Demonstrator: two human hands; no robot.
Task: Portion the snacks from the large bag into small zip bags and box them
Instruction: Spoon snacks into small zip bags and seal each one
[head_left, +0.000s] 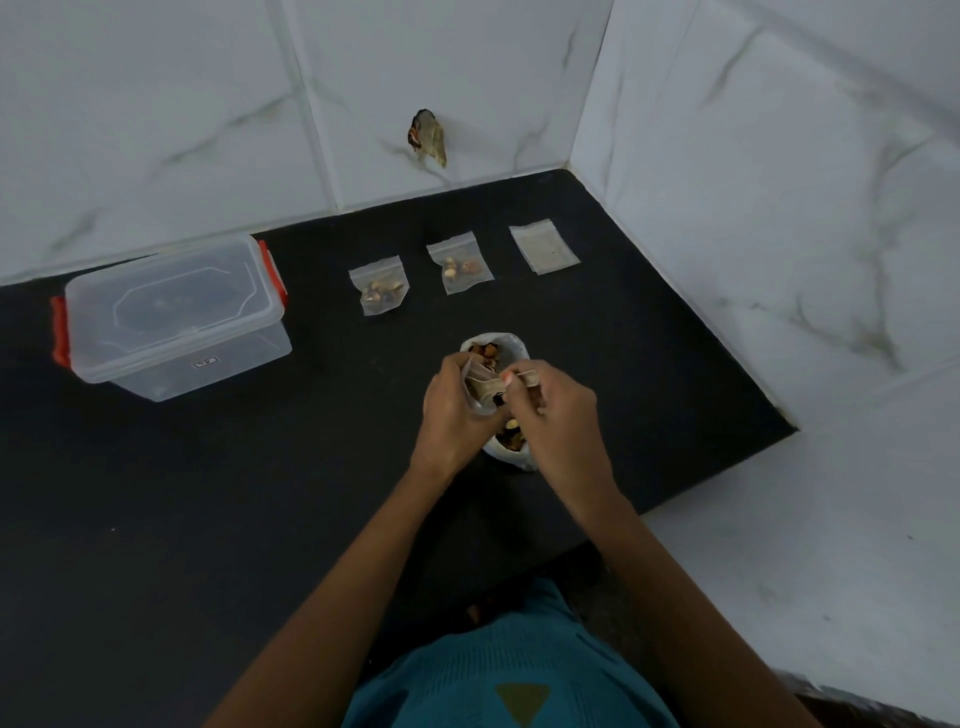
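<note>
A: Entry. Left hand (452, 410) grips a small bag (480, 388), fingers curled round its side, mouth held open toward the right. Why there?

B: Judged: it is held directly over the large bag (511, 453), so spills drop back into the stock. The large bag sits on the counter (260, 493) under both hands, top open, snacks showing.

A: Right hand (556, 415)?

B: Thumb and forefinger pinch the handle of a pale spoon (523, 375), its bowl end at the small bag's mouth. Other fingers are curled under. Bowl loaded or not: cannot tell.

A: Finished portions?

B: One filled bag (381, 293) and a second filled bag (460, 268) lie flat behind, apart. The empty bags (544, 252) are stacked to their right, near the side wall (727, 208). The row likely keeps done and undone separate.

A: Box (176, 317)?

B: Far left by the back wall, lid on, well apart from the hands. It needs opening before boxing.

A: Room?

B: Open counter lies to the left, toward the box. On the right the counter's edge is near, so there is less room to set things down.
</note>
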